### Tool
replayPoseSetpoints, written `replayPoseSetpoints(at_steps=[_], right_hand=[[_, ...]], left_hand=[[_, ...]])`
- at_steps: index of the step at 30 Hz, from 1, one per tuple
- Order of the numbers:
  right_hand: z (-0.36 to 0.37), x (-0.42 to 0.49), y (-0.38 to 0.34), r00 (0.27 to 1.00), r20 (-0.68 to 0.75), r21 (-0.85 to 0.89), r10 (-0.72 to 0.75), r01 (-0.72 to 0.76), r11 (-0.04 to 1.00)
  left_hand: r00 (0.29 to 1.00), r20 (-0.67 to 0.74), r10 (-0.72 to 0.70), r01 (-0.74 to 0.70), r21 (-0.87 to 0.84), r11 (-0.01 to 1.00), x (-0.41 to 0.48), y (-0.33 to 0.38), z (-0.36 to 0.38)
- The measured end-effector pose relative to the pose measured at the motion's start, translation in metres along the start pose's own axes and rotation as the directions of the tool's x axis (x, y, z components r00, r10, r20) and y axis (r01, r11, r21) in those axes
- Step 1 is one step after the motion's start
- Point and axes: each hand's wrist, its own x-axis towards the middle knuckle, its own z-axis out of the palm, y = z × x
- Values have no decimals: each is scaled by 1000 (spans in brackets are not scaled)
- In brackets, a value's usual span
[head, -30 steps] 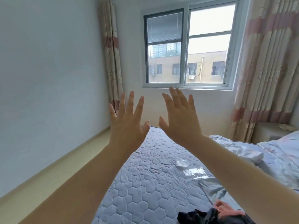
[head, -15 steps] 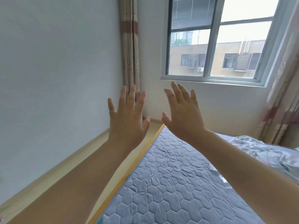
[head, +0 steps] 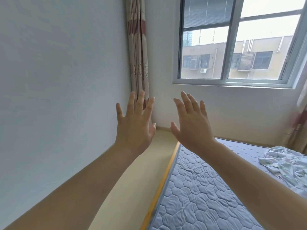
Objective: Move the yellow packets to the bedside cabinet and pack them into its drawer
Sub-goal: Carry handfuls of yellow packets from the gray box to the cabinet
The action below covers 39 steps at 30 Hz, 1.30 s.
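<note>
Two empty hands are all you have up: your left hand and right hand hang side by side, a gap between them, raised toward the far wall. The fingers are straight and spread wide, touching nothing. No yellow packets show anywhere in view, nor the bedside cabinet or its drawer. The step in hand, as I read it, is finding them. Tip your head down and search the bed, around the crumpled sheet at the right, before reaching. Keep both hands free until a packet is plainly seen.
</note>
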Motion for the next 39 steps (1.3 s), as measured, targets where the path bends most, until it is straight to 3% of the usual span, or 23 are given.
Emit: replayPoseSetpoints(at_steps=[11, 15, 20, 26, 31, 39], right_hand=[[100, 83, -130, 996, 26, -42, 85, -83, 996], [159, 113, -210, 984, 20, -60, 179, -177, 982], [234, 173, -322, 959, 44, -39, 281, -280, 959], [282, 251, -414, 965, 126, -101, 228, -216, 971], [300, 290, -423, 970, 90, -173, 226, -208, 963], [369, 335, -366, 947, 46, -304, 318, -289, 908]], left_hand=[[997, 0, 77, -76, -113, 991, 30, -163, 106], [985, -69, 155, -163, -129, 978, 37, -261, 161], [978, -23, 205, -206, -164, 965, 45, -396, 221], [967, -57, 250, -256, -147, 956, 69, -524, 249], [963, -59, 264, -271, -182, 945, 118, -553, 278], [930, -103, 352, -367, -292, 883, 202, -524, 359]])
